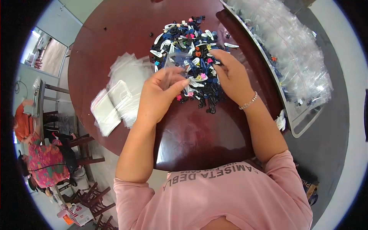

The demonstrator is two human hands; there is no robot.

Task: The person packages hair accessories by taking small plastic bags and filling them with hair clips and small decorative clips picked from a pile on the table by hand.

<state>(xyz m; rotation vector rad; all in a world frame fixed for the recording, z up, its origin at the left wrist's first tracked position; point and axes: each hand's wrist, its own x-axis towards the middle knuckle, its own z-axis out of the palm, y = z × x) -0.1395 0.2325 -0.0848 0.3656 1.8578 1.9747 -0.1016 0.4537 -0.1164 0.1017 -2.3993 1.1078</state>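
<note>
My left hand (163, 90) pinches a small clear plastic bag (178, 59) above the near-left part of a pile of hair clips (197, 50). The clips are white, black and dark blue, with small flower-shaped pieces in pink, orange and yellow mixed in. Over the right side of the pile is my right hand (232, 74), its thumb and forefinger apart and nothing visible between them. To the left of my left hand lies a fanned stack of clear plastic bags (132, 74), with a thicker bundle of bags (105, 113) at its near end.
The round, dark red table (191, 143) is glossy. A long metal tray (285, 97) at the right holds many filled clear bags (291, 50). A crumpled white tissue (281, 120) lies beside it. At the far left, people (48, 161) sit among wooden stools (88, 197).
</note>
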